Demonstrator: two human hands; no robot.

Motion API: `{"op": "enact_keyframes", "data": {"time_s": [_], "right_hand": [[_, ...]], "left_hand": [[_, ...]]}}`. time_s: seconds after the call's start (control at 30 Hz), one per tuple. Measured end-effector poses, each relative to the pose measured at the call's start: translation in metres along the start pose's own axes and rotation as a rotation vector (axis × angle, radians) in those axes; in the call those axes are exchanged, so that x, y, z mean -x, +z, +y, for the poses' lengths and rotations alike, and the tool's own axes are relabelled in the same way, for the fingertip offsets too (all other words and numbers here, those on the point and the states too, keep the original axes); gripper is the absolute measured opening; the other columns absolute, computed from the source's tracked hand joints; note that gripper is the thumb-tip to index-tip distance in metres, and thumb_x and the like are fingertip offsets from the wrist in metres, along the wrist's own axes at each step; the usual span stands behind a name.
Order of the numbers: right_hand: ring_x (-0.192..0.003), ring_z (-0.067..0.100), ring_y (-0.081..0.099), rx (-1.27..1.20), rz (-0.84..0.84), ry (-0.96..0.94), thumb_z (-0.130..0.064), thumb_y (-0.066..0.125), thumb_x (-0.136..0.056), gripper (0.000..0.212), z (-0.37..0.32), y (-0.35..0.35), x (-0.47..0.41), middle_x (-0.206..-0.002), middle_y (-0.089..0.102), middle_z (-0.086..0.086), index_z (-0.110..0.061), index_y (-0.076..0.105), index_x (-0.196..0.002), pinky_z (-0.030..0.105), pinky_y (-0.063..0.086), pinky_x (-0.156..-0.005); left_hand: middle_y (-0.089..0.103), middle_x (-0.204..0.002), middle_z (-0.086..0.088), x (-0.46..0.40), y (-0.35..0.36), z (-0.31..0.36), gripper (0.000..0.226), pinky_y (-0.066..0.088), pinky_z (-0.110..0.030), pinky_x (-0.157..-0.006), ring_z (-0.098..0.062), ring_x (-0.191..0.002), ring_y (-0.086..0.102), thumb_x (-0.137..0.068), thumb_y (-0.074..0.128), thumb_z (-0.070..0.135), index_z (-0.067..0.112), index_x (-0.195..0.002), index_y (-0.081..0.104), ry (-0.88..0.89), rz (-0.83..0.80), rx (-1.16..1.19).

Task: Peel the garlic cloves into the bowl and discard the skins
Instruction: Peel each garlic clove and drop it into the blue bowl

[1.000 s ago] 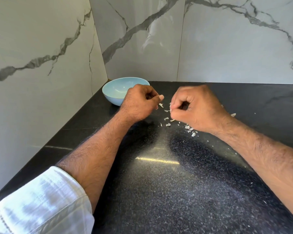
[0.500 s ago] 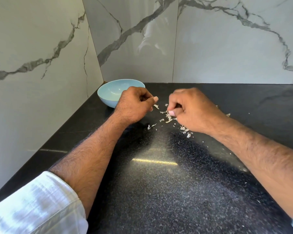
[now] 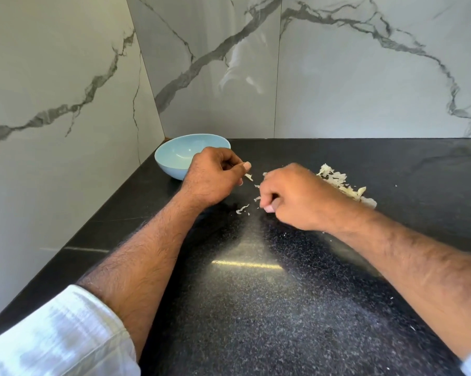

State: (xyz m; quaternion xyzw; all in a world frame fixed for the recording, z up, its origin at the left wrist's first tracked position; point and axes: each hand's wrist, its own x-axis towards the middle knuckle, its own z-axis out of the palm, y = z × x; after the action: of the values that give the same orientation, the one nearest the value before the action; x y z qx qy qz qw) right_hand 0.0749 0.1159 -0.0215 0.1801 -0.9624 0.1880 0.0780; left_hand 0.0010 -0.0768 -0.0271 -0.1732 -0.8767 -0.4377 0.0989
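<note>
While our left hand [image 3: 215,176] pinched a skin flake [image 3: 248,177] just right of the blue bowl [image 3: 174,161], our right hand [image 3: 291,195] curled over something hidden. Loose skins [image 3: 340,183] littered the black surface [image 3: 256,308]; a careless sweep could scatter them.

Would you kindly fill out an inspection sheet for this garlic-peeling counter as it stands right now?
Surface: black speckled countertop, glossy, with a light streak reflected on it.
Job's things: light blue bowl in the far left corner, no cloves visible inside; a pile of garlic skins behind the right hand.
Clutter: small skin flakes scattered between the hands.
Grippers: left hand curled, thumb and finger pinching a bit of skin; right hand curled low over the counter, contents hidden.
Cables: nothing seen.
Surroundings: white marble-look wall with grey veins, on two sides.
</note>
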Motion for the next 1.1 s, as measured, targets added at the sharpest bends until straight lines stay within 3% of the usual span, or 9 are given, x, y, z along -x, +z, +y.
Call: {"op": "enact_keyframes", "data": {"time_s": [0.1,0.17,0.27,0.4,0.57,0.7,0.83,1.0,1.1], "right_hand": [[-0.073,0.012,0.07,-0.524,0.212,0.172,-0.003,0.081,-0.088,0.016,0.012,-0.015,-0.004,-0.085,0.077,0.004,-0.019,0.079,-0.091,0.027,0.06,-0.07],[-0.077,0.021,0.069,-0.919,0.243,0.29,0.006,0.077,-0.087,0.015,0.02,-0.021,-0.006,-0.092,0.077,0.019,-0.005,0.078,-0.098,0.029,0.062,-0.071],[-0.082,0.026,0.069,-1.131,0.247,0.345,0.008,0.076,-0.086,0.016,0.032,-0.02,-0.009,-0.09,0.077,0.019,0.003,0.075,-0.101,0.034,0.061,-0.076],[-0.082,0.027,0.073,-1.126,0.252,0.333,0.004,0.079,-0.085,0.018,0.038,-0.017,-0.011,-0.092,0.078,0.022,0.002,0.076,-0.103,0.037,0.063,-0.079],[-0.072,0.023,0.073,-0.949,0.305,0.253,-0.001,0.082,-0.086,0.012,0.036,-0.011,-0.015,-0.084,0.078,0.017,-0.003,0.077,-0.097,0.036,0.064,-0.072],[-0.067,0.02,0.072,-0.915,0.313,0.229,-0.002,0.082,-0.086,0.01,0.036,-0.01,-0.015,-0.08,0.077,0.016,-0.005,0.078,-0.095,0.03,0.064,-0.065],[-0.063,0.018,0.072,-0.871,0.325,0.216,-0.002,0.082,-0.086,0.009,0.035,-0.008,-0.016,-0.075,0.077,0.013,-0.006,0.078,-0.093,0.029,0.062,-0.061],[-0.065,0.021,0.072,-0.83,0.313,0.221,-0.003,0.082,-0.087,0.008,0.035,-0.008,-0.016,-0.076,0.077,0.015,-0.008,0.078,-0.091,0.029,0.061,-0.06],[-0.066,0.023,0.07,-0.844,0.305,0.236,0.0,0.08,-0.087,0.008,0.035,-0.01,-0.015,-0.077,0.077,0.018,-0.008,0.078,-0.089,0.028,0.059,-0.058]], "left_hand": [[0.079,-0.075,0.004,0.0,0.0,0.002,0.018,0.06,-0.031,-0.062,-0.005,-0.052,0.062,-0.1,0.075,0.035,0.02,-0.09,0.076,-0.026,-0.012,0.063],[0.079,-0.077,0.002,0.001,0.003,0.006,0.013,0.059,-0.027,-0.06,-0.01,-0.059,0.065,-0.098,0.078,0.029,0.017,-0.093,0.077,-0.025,-0.039,0.129],[0.078,-0.078,-0.003,0.004,0.007,0.012,0.01,0.055,-0.024,-0.055,-0.009,-0.058,0.062,-0.092,0.085,0.02,0.013,-0.094,0.079,0.018,-0.075,0.212],[0.078,-0.082,-0.012,0.005,0.011,0.014,0.011,0.052,-0.026,-0.055,-0.014,-0.055,0.059,-0.094,0.083,0.022,0.012,-0.094,0.079,0.089,-0.078,0.257],[0.077,-0.078,-0.006,0.009,0.018,0.017,0.006,0.059,-0.037,-0.057,-0.015,-0.057,0.061,-0.096,0.081,0.023,0.018,-0.094,0.079,0.176,-0.045,0.163],[0.078,-0.075,0.004,0.009,0.016,0.018,0.006,0.055,-0.023,-0.055,-0.007,-0.054,0.063,-0.099,0.077,0.02,0.018,-0.093,0.079,0.221,-0.041,0.087],[0.077,-0.075,0.004,0.01,0.018,0.019,0.009,0.056,-0.028,-0.054,-0.01,-0.053,0.063,-0.101,0.073,0.017,0.017,-0.093,0.077,0.228,-0.057,0.068],[0.077,-0.076,0.002,0.009,0.019,0.017,0.011,0.06,-0.035,-0.055,-0.027,-0.059,0.069,-0.103,0.07,0.015,0.016,-0.094,0.076,0.242,-0.075,0.014],[0.076,-0.076,0.002,0.009,0.02,0.017,0.013,0.057,-0.028,-0.053,-0.017,-0.054,0.067,-0.104,0.067,0.012,0.015,-0.094,0.075,0.261,-0.078,-0.011]]}}
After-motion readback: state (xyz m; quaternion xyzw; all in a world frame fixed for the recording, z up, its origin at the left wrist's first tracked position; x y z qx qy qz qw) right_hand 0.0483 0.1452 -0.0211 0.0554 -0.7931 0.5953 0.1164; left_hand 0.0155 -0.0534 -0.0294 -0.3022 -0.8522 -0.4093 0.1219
